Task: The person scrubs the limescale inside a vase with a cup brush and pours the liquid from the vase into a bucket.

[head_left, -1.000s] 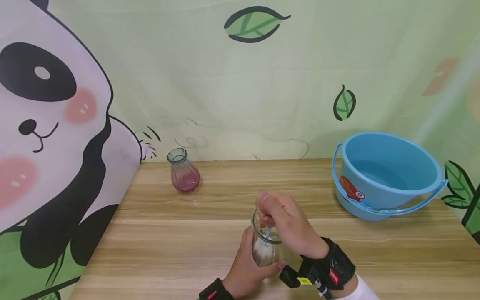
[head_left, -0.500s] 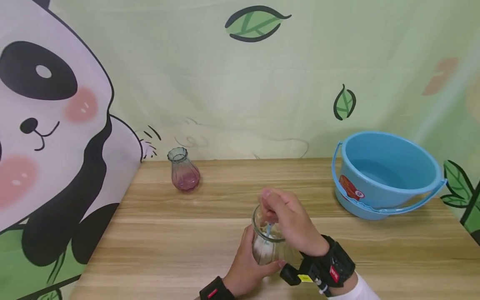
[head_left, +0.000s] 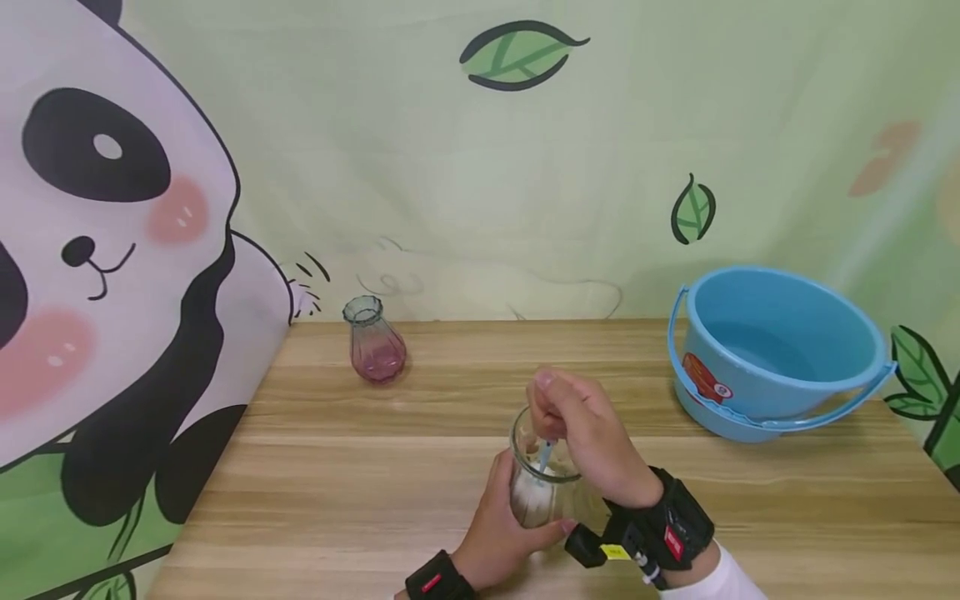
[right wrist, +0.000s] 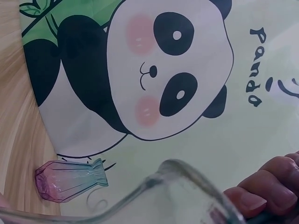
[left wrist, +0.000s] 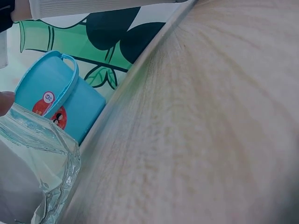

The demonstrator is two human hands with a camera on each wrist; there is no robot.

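A clear glass jar [head_left: 534, 504] stands on the table in the head view, with something whitish inside it. My left hand [head_left: 498, 533] grips the jar low on its side, fingers and thumb around it. Over the mouth, my right hand [head_left: 585, 425] is in a fist and holds a thin light-blue rod [head_left: 544, 455] that runs down into the jar; its lower end is hidden. The jar's thick glass base [left wrist: 58, 186] shows in the left wrist view. The rim [right wrist: 175, 168] and the curled right fingers [right wrist: 261, 193] appear in the right wrist view.
A small ribbed vase [head_left: 378, 354], pink below and grey-blue above, stands at the back left. At the back right is a light-blue bucket [head_left: 720, 350] with its handle down. A panda-printed cloth [head_left: 420, 192] hangs behind the wooden table [head_left: 337, 500].
My right fist has risen slightly and shifted right with the rod, which tilts more. The whole scene has shifted a little right as the head view moved. The left hand keeps its grip.
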